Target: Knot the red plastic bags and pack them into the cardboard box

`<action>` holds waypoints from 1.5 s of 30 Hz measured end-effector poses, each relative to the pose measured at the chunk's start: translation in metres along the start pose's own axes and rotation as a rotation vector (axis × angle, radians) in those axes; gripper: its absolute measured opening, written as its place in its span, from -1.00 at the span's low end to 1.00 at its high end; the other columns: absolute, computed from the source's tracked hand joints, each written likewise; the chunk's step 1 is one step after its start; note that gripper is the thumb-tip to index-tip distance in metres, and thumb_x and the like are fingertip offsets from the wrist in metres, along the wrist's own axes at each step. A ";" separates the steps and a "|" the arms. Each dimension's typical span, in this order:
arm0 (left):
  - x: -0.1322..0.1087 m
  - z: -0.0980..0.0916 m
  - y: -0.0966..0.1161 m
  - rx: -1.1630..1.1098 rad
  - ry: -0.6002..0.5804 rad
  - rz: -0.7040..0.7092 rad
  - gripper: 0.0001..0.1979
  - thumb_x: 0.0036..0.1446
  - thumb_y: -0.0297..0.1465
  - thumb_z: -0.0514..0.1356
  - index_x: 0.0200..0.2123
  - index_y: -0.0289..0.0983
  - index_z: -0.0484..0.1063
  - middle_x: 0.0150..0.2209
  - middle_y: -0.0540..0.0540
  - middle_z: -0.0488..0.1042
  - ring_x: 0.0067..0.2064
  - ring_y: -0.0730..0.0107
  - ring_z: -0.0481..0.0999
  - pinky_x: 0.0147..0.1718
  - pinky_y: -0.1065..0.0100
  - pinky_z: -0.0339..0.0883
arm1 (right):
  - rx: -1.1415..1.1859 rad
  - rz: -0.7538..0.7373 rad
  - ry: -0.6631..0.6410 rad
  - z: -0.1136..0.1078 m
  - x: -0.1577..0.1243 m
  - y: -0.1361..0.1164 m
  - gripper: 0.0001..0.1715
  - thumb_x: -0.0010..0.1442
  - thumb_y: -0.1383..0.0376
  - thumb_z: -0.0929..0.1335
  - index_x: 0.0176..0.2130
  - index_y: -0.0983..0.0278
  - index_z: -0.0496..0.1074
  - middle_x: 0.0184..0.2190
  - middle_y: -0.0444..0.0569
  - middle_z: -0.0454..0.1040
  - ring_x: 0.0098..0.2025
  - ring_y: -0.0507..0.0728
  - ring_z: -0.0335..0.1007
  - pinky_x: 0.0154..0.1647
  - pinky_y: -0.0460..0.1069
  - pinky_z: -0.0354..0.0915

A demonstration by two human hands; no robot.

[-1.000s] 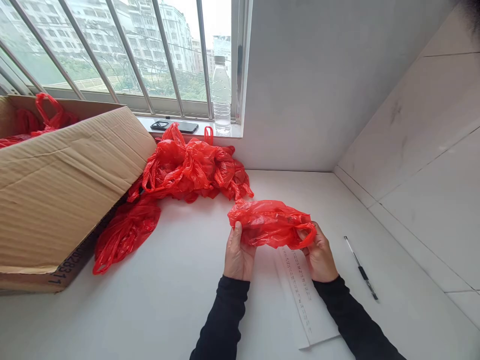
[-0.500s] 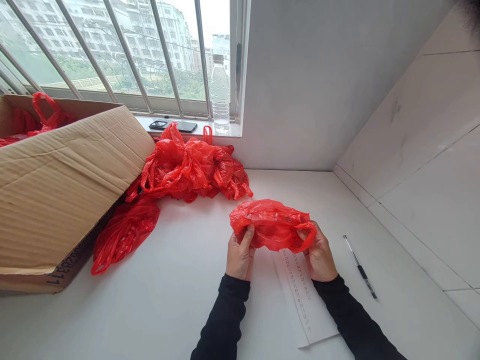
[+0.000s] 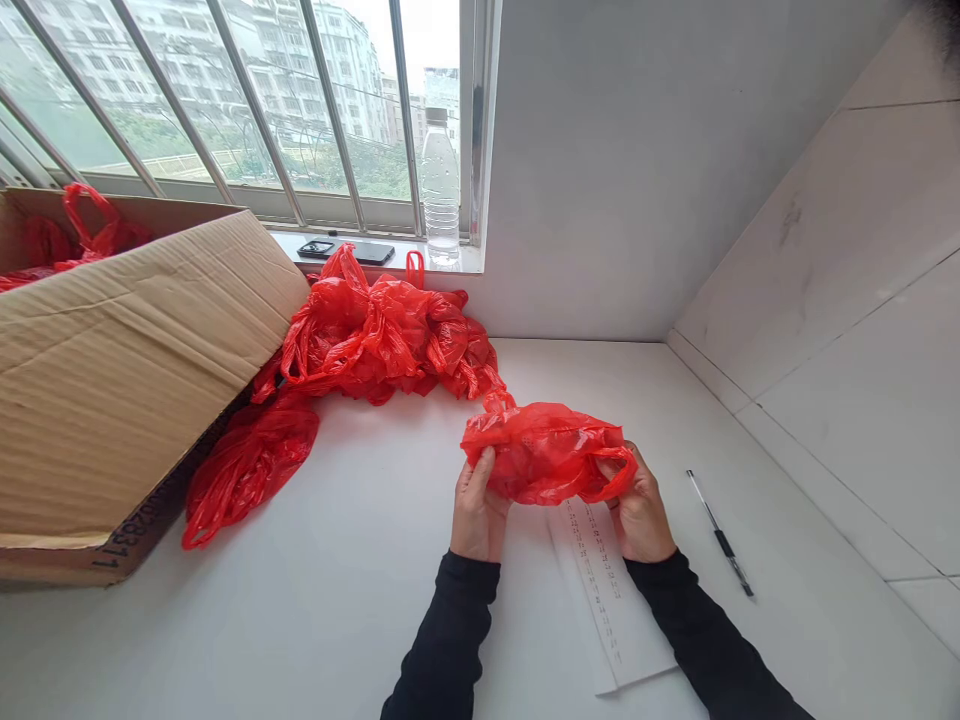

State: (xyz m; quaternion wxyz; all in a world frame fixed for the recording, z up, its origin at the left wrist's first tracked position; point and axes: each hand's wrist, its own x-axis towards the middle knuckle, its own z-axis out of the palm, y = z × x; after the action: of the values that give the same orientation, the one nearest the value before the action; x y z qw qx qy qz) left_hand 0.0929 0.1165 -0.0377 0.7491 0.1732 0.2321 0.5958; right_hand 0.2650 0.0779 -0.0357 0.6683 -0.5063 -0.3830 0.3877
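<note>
Between my two hands, above the white tabletop, is a crumpled red plastic bag (image 3: 551,455). My left hand (image 3: 480,510) grips its left end, with the thumb on the near side and the other fingers mostly hidden behind the plastic. At the bag's right end my right hand (image 3: 641,510) is closed on it near a looped handle; some fingertips show through the thin film. Below the bag lies a sheet of paper (image 3: 611,610) with rows of small marks, its upper part covered by the bag.
A heap of red bags (image 3: 382,330) lies under the sill, and another red bag (image 3: 251,465) sits beside a tilted cardboard box (image 3: 142,370) holding more. A pen (image 3: 720,535) rests at right. On the sill stand a water bottle (image 3: 441,190) and a phone (image 3: 364,252).
The left end of the bag has shifted in my left hand, and a tuft of plastic now sticks up at its upper left. My left thumb has moved slightly left; my right hand stays put.
</note>
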 end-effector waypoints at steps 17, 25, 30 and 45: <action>0.005 -0.007 -0.006 0.108 -0.041 -0.029 -0.64 -0.11 -0.46 0.43 -0.18 -0.29 0.50 -0.22 -0.10 0.54 -0.19 0.30 0.52 -0.16 0.32 0.41 | -0.050 -0.009 -0.110 0.004 -0.002 -0.004 -0.59 0.18 0.11 0.44 0.01 0.13 0.42 0.01 -0.01 0.48 -0.01 0.20 0.42 -0.01 0.07 0.37; 0.003 -0.004 -0.008 0.024 -0.030 -0.057 -0.52 0.10 -0.30 0.33 0.10 -0.17 0.36 0.07 -0.16 0.46 0.07 0.15 0.46 0.03 0.16 0.38 | -0.134 -0.274 0.069 0.002 -0.008 -0.004 -0.81 0.24 0.20 0.40 -0.13 0.14 0.39 -0.19 -0.09 0.45 -0.20 0.11 0.41 -0.19 0.02 0.38; -0.001 0.001 -0.001 -0.150 -0.059 -0.225 -0.51 0.19 -0.14 0.20 0.13 -0.22 0.35 0.05 -0.22 0.47 0.05 0.08 0.49 0.00 0.10 0.41 | -0.348 -0.534 -0.161 0.010 -0.024 -0.017 -0.89 0.25 0.39 0.33 -0.25 0.16 0.41 0.09 -0.01 0.37 0.14 0.21 0.33 0.08 0.12 0.29; -0.008 0.000 0.005 -0.104 -0.053 -0.152 -0.67 -0.09 -0.52 0.23 -0.16 -0.27 0.47 -0.30 -0.10 0.55 -0.26 0.19 0.55 -0.17 0.20 0.40 | -0.619 -0.172 -0.292 0.026 -0.030 -0.008 -0.37 0.23 0.11 0.39 0.22 0.02 0.17 0.03 -0.03 0.30 -0.18 0.11 0.36 -0.05 0.07 0.40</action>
State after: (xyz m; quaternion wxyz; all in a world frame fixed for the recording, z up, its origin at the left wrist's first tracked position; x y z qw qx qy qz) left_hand 0.0875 0.1098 -0.0344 0.8059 0.1315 0.1934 0.5439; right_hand 0.2306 0.0586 -0.0263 0.4517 -0.5899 -0.6152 0.2637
